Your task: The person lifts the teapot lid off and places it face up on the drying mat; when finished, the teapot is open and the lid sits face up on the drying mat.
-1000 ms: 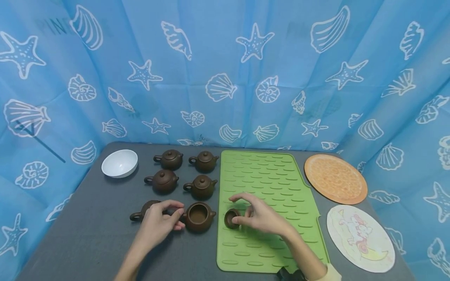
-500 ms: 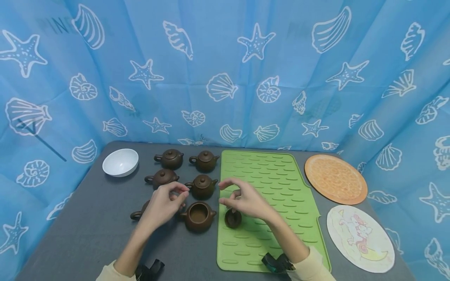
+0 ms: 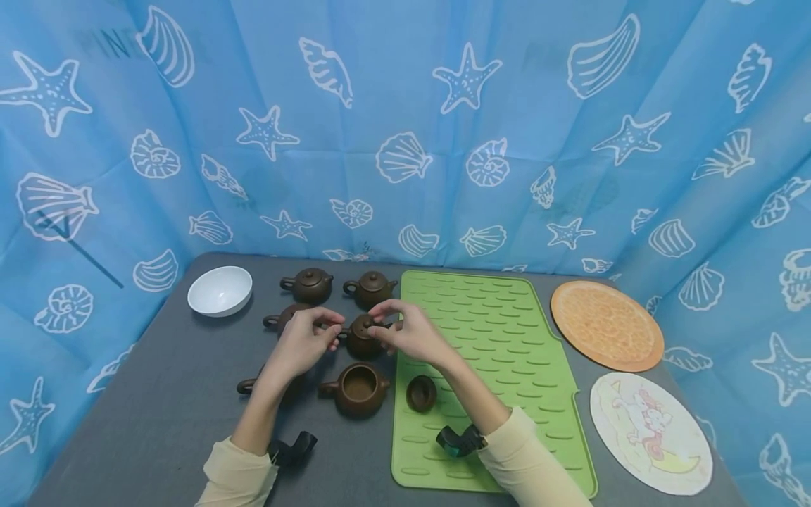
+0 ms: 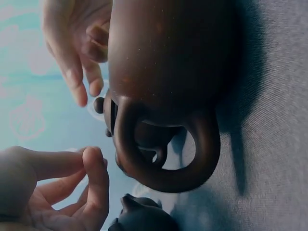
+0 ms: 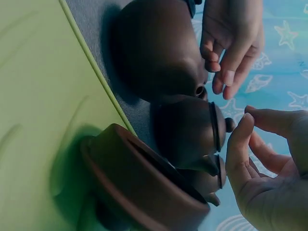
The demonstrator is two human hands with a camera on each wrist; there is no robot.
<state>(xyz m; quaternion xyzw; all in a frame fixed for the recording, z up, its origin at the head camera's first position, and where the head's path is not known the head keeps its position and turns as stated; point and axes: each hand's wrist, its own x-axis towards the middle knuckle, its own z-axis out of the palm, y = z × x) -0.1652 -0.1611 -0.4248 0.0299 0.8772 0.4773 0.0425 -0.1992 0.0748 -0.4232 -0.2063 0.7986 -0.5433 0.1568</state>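
Several dark brown teapots stand in rows on the grey tabletop. My right hand (image 3: 413, 335) reaches over the lidded teapot (image 3: 362, 341) in the middle row; in the right wrist view its fingertips are close by that lid's knob (image 5: 230, 125), a small gap between. My left hand (image 3: 303, 346) hovers by the same teapot's handle, thumb and index fingertips together with nothing between them. Nearer me, a teapot (image 3: 359, 405) stands uncovered, its handle (image 4: 168, 180) large in the left wrist view. Its loose lid (image 3: 421, 393) lies hollow side up on the green mat (image 3: 494, 366).
Two lidded teapots (image 3: 307, 285) (image 3: 371, 289) form the back row. Another teapot (image 3: 277, 322) and a front-left one (image 3: 249, 386) are partly hidden by my left hand and arm. A white bowl (image 3: 219, 291) stands back left; two round boards (image 3: 607, 325) (image 3: 651, 433) lie right.
My right hand has left the lid on the mat and moved up and left to the middle teapot. My left hand has moved up and right, away from the uncovered teapot's handle.
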